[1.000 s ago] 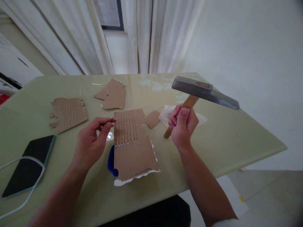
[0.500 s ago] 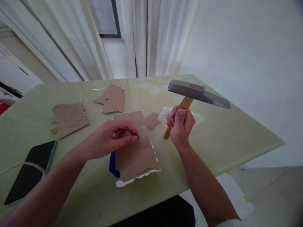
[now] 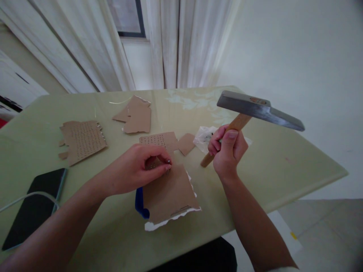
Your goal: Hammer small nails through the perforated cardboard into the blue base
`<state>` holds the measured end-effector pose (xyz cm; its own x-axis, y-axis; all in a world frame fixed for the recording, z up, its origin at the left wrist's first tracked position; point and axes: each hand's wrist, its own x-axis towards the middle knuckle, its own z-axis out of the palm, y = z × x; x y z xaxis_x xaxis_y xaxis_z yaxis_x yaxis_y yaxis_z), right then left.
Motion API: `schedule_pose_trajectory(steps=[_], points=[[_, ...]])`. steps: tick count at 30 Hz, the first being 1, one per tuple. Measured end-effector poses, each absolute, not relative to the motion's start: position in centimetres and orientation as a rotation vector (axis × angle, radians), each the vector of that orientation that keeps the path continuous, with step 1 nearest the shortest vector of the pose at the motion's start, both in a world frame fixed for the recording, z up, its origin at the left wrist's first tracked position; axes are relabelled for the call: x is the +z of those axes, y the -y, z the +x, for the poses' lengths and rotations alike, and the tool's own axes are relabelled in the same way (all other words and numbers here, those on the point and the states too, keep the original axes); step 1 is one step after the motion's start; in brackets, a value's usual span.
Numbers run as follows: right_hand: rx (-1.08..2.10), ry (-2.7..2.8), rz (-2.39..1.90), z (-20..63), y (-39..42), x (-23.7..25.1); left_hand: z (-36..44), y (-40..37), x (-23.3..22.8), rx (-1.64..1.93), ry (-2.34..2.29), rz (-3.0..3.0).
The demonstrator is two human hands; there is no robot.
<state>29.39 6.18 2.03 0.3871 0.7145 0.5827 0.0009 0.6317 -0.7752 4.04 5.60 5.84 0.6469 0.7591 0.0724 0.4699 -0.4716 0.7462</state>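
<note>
The left hand pinches a small nail on the perforated cardboard; the right hand, fist clamped on the hammer, stands raised toward the bench's right edge.

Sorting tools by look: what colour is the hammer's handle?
Light brown wood, on the hammer in the right hand; head view.

The hammer has a dull grey metal head and a smooth light wood handle. The cardboard sheet is matt brown, with a rough torn white paper edge. The table is glossy pale green. The phone looks glossy black.
</note>
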Motion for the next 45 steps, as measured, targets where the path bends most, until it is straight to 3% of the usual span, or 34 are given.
schedule_pose_trajectory(steps=[45], points=[[0.533,1.100,-0.784,29.52,-6.32,2.14,4.67,-4.87,6.22,0.541,-0.988,2.185]])
